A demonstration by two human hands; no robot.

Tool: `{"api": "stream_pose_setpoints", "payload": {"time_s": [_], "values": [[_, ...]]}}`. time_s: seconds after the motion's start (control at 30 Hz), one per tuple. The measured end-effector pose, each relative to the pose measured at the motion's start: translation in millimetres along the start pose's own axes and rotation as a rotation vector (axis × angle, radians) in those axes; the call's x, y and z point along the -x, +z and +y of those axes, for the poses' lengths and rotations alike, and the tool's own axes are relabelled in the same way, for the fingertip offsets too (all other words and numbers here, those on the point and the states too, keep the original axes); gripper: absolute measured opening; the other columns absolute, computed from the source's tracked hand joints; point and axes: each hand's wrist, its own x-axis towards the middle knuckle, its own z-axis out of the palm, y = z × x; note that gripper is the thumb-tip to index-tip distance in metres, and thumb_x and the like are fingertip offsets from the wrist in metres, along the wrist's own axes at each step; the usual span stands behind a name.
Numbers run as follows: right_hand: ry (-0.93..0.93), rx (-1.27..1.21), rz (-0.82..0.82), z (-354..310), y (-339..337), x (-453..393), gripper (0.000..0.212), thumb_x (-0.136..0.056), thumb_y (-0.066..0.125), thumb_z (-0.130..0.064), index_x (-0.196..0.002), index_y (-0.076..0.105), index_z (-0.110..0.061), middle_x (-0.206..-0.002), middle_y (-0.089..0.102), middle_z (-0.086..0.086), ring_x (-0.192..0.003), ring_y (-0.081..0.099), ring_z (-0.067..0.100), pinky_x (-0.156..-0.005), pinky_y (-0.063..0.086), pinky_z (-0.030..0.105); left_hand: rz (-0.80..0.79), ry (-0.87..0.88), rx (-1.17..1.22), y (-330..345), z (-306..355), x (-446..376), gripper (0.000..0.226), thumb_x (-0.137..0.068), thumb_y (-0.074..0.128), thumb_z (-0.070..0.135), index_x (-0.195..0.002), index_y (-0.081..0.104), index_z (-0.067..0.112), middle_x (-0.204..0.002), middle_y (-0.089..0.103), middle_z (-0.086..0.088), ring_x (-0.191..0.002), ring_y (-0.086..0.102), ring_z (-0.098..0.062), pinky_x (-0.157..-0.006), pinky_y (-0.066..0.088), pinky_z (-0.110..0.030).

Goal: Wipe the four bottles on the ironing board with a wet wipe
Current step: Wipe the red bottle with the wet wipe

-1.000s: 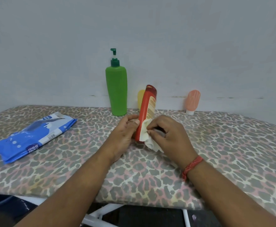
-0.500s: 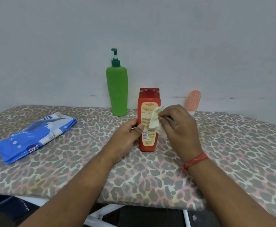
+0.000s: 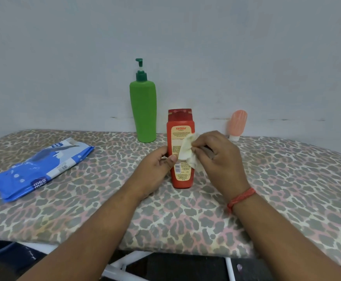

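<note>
A red bottle (image 3: 180, 126) with a cream label stands upright on the leopard-print ironing board (image 3: 266, 179). My left hand (image 3: 155, 171) grips its left side. My right hand (image 3: 220, 159) presses a crumpled white wet wipe (image 3: 188, 154) against the label. Behind and to the left stands a tall green pump bottle (image 3: 143, 110). A small pink bottle (image 3: 237, 124) stands cap-down by the wall at the right. The yellow bottle seen earlier is hidden behind the red one.
A blue wet-wipe pack (image 3: 38, 169) lies flat on the board's left side. A pale wall (image 3: 246, 57) rises right behind the bottles. White frame legs (image 3: 125, 266) show under the board's near edge.
The red bottle went from tilted and edge-on to upright with its label facing me. The wipe moved from the bottle's lower right side up onto the label.
</note>
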Motion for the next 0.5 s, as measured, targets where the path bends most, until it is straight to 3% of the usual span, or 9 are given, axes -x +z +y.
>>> {"api": "stream_pose_setpoints", "payload": {"time_s": [0.1,0.23,0.4,0.5], "values": [[-0.008,0.002,0.060,-1,1,-5,0.006,-0.085,0.072,-0.005,-0.090,0.070,-0.008,-0.093,0.066,0.000,-0.086,0.057,0.005,-0.080,0.046,0.012,-0.001,-0.005,-0.011,2,0,0,0.035,-0.101,0.052,0.025,-0.136,0.056,0.022,-0.124,0.069,0.007,-0.114,0.065,-0.008,-0.102,0.051,-0.036],[0.067,-0.031,-0.218,4,-3,10,0.008,-0.083,0.075,-0.008,-0.086,0.071,-0.014,-0.090,0.065,-0.006,-0.085,0.059,0.004,-0.078,0.049,0.019,0.038,-0.038,0.034,-2,-4,-1,0.037,-0.100,0.054,0.026,-0.137,0.056,0.022,-0.125,0.069,0.009,-0.114,0.065,-0.011,-0.102,0.051,-0.040],[0.024,-0.012,-0.032,-2,3,0,0.009,-0.084,0.072,-0.004,-0.086,0.068,-0.011,-0.090,0.064,-0.002,-0.084,0.057,0.007,-0.076,0.045,0.013,0.026,-0.040,0.019,1,-4,-3,0.033,-0.100,0.054,0.027,-0.133,0.058,0.026,-0.122,0.070,0.008,-0.113,0.066,-0.012,-0.100,0.052,-0.042],[0.112,-0.054,-0.223,0,2,6,0.010,-0.083,0.072,-0.006,-0.083,0.066,-0.015,-0.087,0.061,-0.008,-0.082,0.055,0.001,-0.074,0.041,0.009,0.053,-0.046,0.033,-1,-5,-3,0.036,-0.099,0.055,0.029,-0.135,0.057,0.024,-0.123,0.070,0.007,-0.113,0.066,-0.013,-0.101,0.052,-0.043]]}}
